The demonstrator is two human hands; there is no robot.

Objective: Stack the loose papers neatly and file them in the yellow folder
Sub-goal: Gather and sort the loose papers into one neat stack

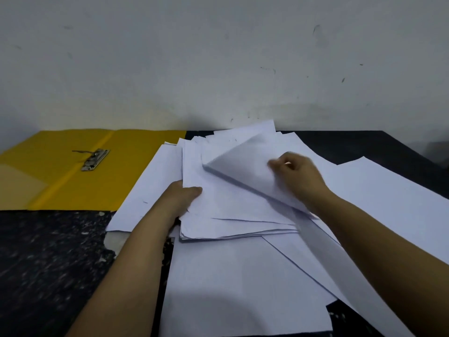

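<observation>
Several loose papers [243, 276] cover the dark tabletop [48, 263]; left hand [181, 199] grips the stack's edge, right hand [296, 176] pinches a lifted sheet [243, 166]; yellow folder [73, 171] lies open leftward, partly overlapped

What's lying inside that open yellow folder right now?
Only a metal clip sits near the spine of the yellow folder; no papers are filed there. The loose papers overlap its right edge, so what lies beneath them is hidden.

One head-worn camera looks forward and down, close over the dark table [48, 251], facing the wall [218, 57].
</observation>
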